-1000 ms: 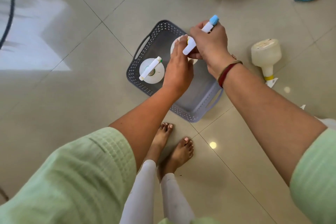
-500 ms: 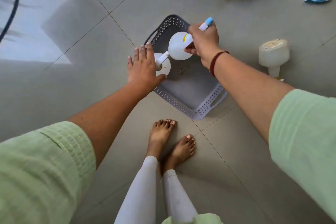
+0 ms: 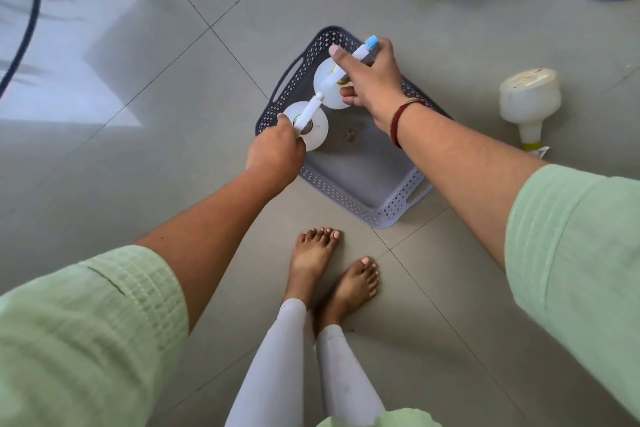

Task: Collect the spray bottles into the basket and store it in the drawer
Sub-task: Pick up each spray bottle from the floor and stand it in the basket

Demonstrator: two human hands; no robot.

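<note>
My left hand [image 3: 275, 152] grips one spray bottle [image 3: 306, 126], my right hand [image 3: 372, 78] another [image 3: 330, 83], standing both upright in the basket [image 3: 394, 208] to save room.

Tiled floor [image 3: 145, 191] bears basket [image 3: 363, 184], three bottles [image 3: 528, 100].

A dark cable [image 3: 29, 21] curves across the glossy tiled floor [image 3: 138, 166].

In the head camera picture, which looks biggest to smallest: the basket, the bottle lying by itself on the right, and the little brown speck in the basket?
1. basket
2. bottle
3. speck
</note>
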